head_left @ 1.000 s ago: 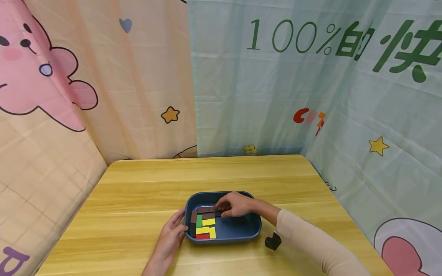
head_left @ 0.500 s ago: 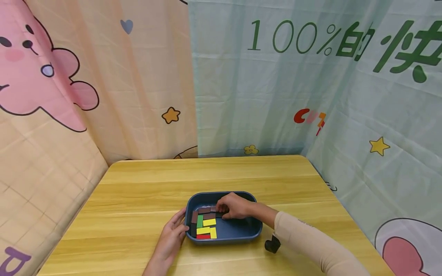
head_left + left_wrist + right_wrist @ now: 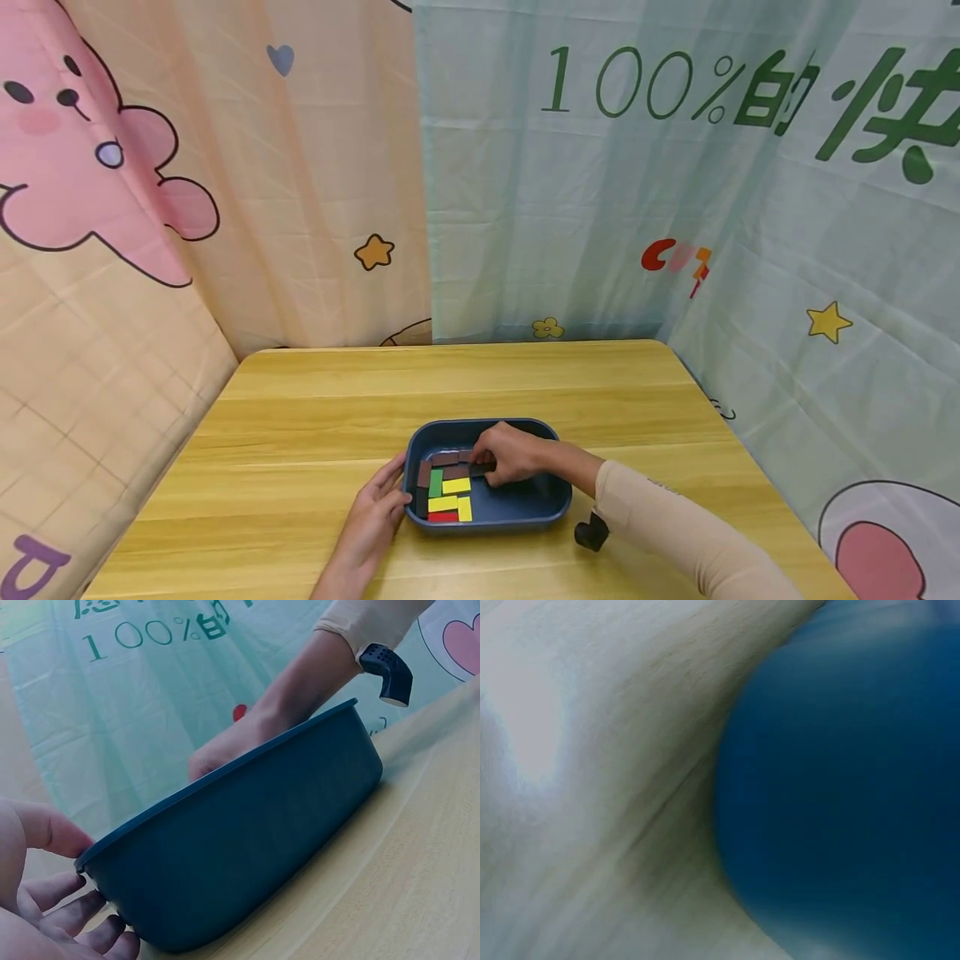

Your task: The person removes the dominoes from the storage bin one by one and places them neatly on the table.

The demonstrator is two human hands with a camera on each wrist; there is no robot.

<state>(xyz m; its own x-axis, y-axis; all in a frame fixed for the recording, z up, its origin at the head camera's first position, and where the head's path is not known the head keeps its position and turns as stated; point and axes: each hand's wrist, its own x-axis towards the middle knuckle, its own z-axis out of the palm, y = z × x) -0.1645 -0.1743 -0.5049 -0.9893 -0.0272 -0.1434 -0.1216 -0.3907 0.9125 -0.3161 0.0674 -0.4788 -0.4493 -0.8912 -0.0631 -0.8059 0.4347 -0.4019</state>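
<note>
A blue plastic basin [image 3: 517, 523] sits on the table, with flat rectangular blocks packed in its left half. My left hand [image 3: 375, 502] holds the basin's left end from outside. In the left wrist view, its thumb meets the rim and its fingers lie against the wall below. Inside the basin, my right hand [image 3: 512, 454] pinches a black block [image 3: 482, 470] beside the brown block [image 3: 454, 472]. Around it lie yellow blocks [image 3: 442, 503], a green block [image 3: 436, 483], a red block [image 3: 442, 517] and more brown and black ones. The right wrist view shows only the basin's outer wall [image 3: 840, 780].
The wooden table [image 3: 300, 433] extends around the basin. A black wrist-worn device [image 3: 592, 532] hangs under my right sleeve [image 3: 675, 517], just off the basin's right end. Printed curtains [image 3: 540, 208] enclose the table's back and sides.
My right fingers have dipped slightly, and the black block at their tips now shows more. The left hand stays on the basin. The head view has shifted a little.
</note>
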